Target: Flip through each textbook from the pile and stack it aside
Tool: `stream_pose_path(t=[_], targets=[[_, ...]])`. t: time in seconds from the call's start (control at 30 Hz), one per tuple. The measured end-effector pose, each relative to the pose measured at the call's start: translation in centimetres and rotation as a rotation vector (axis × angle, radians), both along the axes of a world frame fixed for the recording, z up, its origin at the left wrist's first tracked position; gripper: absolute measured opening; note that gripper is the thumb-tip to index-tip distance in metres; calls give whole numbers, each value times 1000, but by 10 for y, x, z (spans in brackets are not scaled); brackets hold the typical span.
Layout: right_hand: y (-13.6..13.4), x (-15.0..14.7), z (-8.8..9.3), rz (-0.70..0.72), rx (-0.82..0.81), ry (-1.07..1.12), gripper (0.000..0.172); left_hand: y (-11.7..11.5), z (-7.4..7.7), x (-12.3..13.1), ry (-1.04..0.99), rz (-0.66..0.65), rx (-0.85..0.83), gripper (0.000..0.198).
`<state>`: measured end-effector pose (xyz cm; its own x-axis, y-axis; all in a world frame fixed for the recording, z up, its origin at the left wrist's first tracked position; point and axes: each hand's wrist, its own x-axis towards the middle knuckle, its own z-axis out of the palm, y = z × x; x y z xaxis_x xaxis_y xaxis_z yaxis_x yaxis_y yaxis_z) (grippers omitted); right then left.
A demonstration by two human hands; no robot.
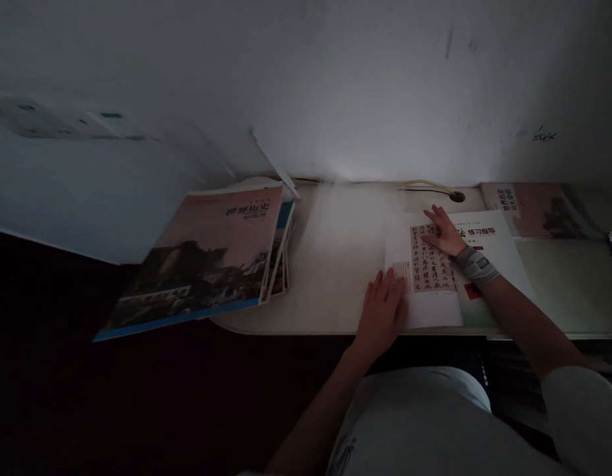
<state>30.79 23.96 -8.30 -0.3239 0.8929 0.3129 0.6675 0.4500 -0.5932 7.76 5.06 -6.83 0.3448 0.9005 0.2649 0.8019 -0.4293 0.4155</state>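
You're pressing the calligraphy booklet (432, 271) flat on the table (336, 264): left hand (381, 314) open on its near-left corner, right hand (442, 230) open on the far page. Next turn needs a page-edge pinch.

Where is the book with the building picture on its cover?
In the head view, the big book tops a stack at the desk's left end, hanging over the edge, well left of the left hand.

The person wears a pale grey short-sleeved top with a small dark marking low on its front. Both forearms are bare. The right wrist carries a grey band (477, 266) with a lighter patch across it.
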Motion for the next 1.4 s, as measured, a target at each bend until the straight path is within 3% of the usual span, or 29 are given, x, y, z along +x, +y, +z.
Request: stream_pose_path(t=[0.2, 0.37, 0.5, 0.77, 0.9, 1.0, 1.17, 1.3, 1.4], targets=[[-1, -8, -3, -116, 44, 120, 56, 24, 43, 74, 218, -155, 23, 63], [2, 1, -1, -118, -45, 228, 61, 44, 37, 109, 313, -169, -15, 75], [0, 4, -3, -20, -48, 118, 66, 45, 25, 102, 286, -151, -4, 65], [1, 8, -3, -71, -25, 138, 65, 42, 20, 107, 215, -82, -7, 74], [1, 8, -6, -77, -3, 115, 66, 24, 27, 101, 251, -303, 62, 87], [1, 4, -8, -85, 7, 98, 65, 10, 28, 88, 281, -465, 98, 82], [2, 3, -6, -56, -43, 163, 61, 6, 18, 73, 302, -409, 44, 69], [-1, 5, -2, -38, -55, 176, 64, 4, 9, 75, 304, -358, 30, 73], [-7, 1, 0, 66, -34, 102, 65, -1, 6, 71, 305, -313, 32, 76]])
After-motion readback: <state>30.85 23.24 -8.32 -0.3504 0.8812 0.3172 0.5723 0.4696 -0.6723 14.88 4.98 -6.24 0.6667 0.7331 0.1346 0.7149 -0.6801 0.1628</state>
